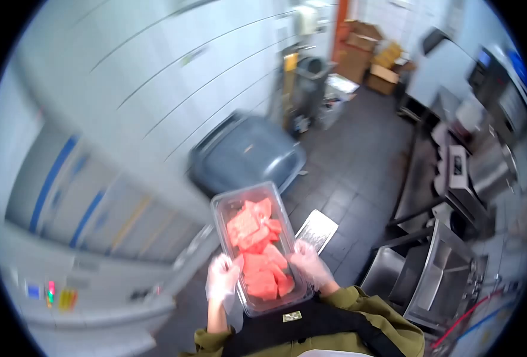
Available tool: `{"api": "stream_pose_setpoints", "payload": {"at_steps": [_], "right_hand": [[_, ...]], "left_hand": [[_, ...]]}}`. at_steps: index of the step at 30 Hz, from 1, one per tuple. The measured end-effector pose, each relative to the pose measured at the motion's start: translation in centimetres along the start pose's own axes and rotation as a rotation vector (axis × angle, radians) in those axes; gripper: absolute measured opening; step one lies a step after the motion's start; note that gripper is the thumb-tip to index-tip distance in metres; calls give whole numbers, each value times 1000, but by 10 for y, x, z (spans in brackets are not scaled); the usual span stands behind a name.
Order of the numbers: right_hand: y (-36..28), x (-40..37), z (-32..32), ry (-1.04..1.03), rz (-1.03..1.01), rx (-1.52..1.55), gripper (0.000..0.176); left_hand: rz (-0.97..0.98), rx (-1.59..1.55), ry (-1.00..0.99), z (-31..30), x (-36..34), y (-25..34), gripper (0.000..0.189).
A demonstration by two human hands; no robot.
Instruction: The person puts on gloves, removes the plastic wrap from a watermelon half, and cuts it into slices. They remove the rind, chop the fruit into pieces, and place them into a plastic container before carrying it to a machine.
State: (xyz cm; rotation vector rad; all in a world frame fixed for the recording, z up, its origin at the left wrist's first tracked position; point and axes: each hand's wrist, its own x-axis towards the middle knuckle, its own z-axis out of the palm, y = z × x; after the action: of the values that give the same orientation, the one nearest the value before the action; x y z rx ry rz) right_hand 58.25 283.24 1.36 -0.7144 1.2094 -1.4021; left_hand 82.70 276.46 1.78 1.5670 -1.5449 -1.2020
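The left hand and right hand are wearing thin, see-through gloves. Olive green sleeves are showing at five and seven o'clock, with a black apron sitting between them.

Tub is clear glossy plastic, and the melon chunks inside look wet and shiny. Left hand and right hand wear thin crinkly see-through plastic gloves. Sleeve is matt olive cloth. Sink is dull brushed metal, floor tiles dark and matt.
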Motion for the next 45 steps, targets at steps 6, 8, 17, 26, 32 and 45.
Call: {"api": "stream_pose_setpoints", "payload": {"at_steps": [6,8,17,26,32,45], "right_hand": [[-118,67,-224,279,-37,-12,23],[-160,81,-272,374,-94,12,23],[-267,221,-547,724,-178,-97,29],[-501,316,-796,1093,-491,-882,17],[-719,349,-911,1541,-848,-1934,28],[-794,448,-1014,2096,-471,-2346,33]], "left_hand": [[31,-129,-454,252,129,144,37],[-86,-219,-622,311,158,205,35],[-212,-214,-1184,639,326,371,13],[-162,-230,-1295,900,475,540,18],[-71,-222,-1271,1048,573,614,20],[-7,-174,-1259,1231,735,720,19]]}}
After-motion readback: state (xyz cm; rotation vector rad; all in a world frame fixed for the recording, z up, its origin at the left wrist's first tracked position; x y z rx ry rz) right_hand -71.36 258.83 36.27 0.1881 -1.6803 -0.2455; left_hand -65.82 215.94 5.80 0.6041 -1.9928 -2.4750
